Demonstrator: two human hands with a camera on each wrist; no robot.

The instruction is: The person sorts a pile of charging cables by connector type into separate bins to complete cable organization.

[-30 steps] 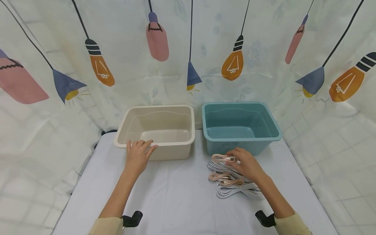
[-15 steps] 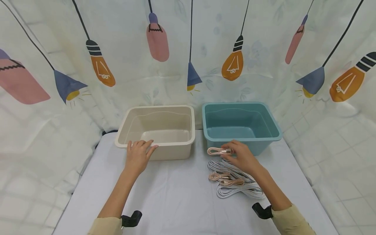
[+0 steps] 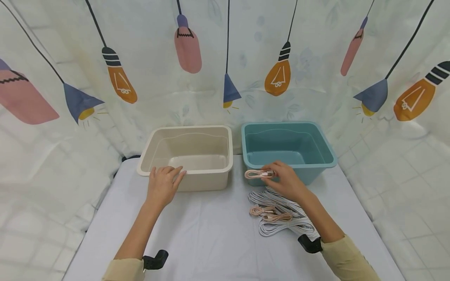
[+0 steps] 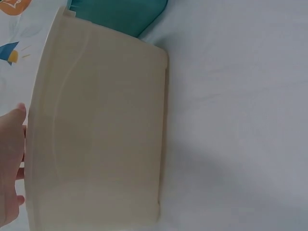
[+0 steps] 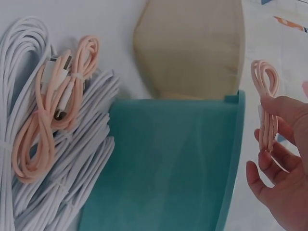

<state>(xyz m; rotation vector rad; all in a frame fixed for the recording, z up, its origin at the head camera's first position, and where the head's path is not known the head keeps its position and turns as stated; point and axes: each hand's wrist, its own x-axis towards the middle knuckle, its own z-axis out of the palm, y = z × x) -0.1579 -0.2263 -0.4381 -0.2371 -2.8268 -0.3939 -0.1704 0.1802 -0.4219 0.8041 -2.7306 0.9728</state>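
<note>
Surveying from the largest item down, recorded a patterned curtain point(image 3: 207, 109) hung behind a white-covered table point(image 3: 218, 242). Noted side by side near the curtain, slightly apart, a beige bin point(image 3: 205, 182) at left and a teal bin point(image 3: 311, 175) at right. Found before the teal bin a heap of coiled white cables point(image 5: 91, 139), with two pink cable bundles point(image 3: 277, 217) lying on top.

Located the left hand point(image 3: 163, 185) at the near rim of the beige bin, touching it with fingers loosely extended. Located the right hand point(image 3: 287, 182) pinching the raised pink bundle point(image 3: 253, 174) between thumb and fingers, with the lower fingers spread off it. Placed that bundle before the teal bin's near wall in the head view, and past the rim in the right-wrist view; could not determine clearance.

Compared with one second earlier, confirmed the raised bundle lifted off the heap and brought up to the teal bin. Detected little shift in the left hand. Judged the picking-up step complete for this bundle, with release not yet made.
</note>
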